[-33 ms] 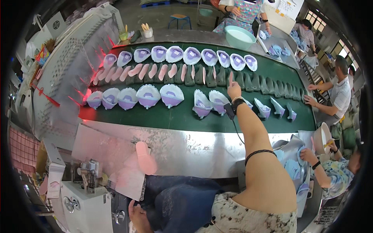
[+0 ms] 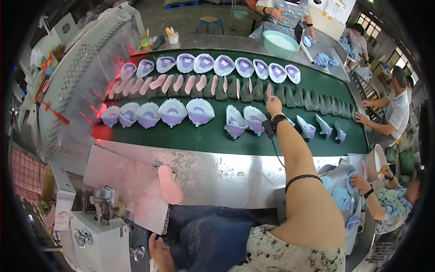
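Note:
My right hand (image 2: 273, 107) reaches far over the green conveyor belt (image 2: 181, 139). Its fingers are closed on a narrow pink insole (image 2: 269, 92), seen nearly edge-on at the row of dark green shoe lasts (image 2: 297, 96). Similar pink insoles (image 2: 178, 84) lie on the lasts farther left. Purple-and-white shoe uppers (image 2: 200, 112) stand in a near row, and more uppers (image 2: 224, 65) line the far side. Low by the white machine, my left hand (image 2: 161, 252) hangs with fingers loosely apart and nothing visible in them. Above it, pink insoles (image 2: 170, 186) rest on the metal ledge.
A perforated metal housing (image 2: 97, 54) with red light stands at the belt's left end. The white machine (image 2: 97, 240) has knobs at lower left. Co-workers are across the belt, at its right end and at lower right. Basins (image 2: 280, 44) and blue pieces (image 2: 340, 197) sit nearby.

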A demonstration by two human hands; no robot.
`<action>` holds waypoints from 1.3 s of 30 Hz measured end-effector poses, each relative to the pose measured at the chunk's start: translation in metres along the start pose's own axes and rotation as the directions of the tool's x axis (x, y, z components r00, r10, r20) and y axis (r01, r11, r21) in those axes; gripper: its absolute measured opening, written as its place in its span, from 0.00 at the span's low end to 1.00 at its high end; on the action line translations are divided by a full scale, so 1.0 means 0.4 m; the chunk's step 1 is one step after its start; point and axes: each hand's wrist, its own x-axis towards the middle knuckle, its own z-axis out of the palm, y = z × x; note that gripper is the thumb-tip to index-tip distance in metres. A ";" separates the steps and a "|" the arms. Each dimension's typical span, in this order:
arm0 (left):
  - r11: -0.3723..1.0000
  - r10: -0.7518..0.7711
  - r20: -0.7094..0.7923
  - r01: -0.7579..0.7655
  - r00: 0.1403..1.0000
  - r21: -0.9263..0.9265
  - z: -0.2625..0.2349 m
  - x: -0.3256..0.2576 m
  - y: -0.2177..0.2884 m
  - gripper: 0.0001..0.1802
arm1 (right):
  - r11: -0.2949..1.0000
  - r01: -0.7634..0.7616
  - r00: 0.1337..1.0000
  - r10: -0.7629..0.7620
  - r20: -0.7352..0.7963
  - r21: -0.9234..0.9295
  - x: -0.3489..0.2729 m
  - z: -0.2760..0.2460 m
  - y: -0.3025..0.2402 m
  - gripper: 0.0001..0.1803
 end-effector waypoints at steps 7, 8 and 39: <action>0.765 -0.147 -0.028 0.096 0.989 -0.637 0.028 0.040 -0.024 0.13 | 0.863 0.429 0.884 -0.462 0.073 0.269 -0.131 0.176 -0.273 0.07; 0.792 -0.158 -0.032 0.108 0.987 -0.601 0.030 0.055 -0.030 0.13 | 0.817 0.326 0.899 -0.423 0.110 0.476 -0.234 0.183 -0.337 0.07; 0.376 0.540 0.584 0.447 0.606 -0.812 0.002 0.330 0.054 0.24 | 0.745 -0.308 0.271 -0.528 0.805 0.592 -1.130 0.193 -0.730 0.34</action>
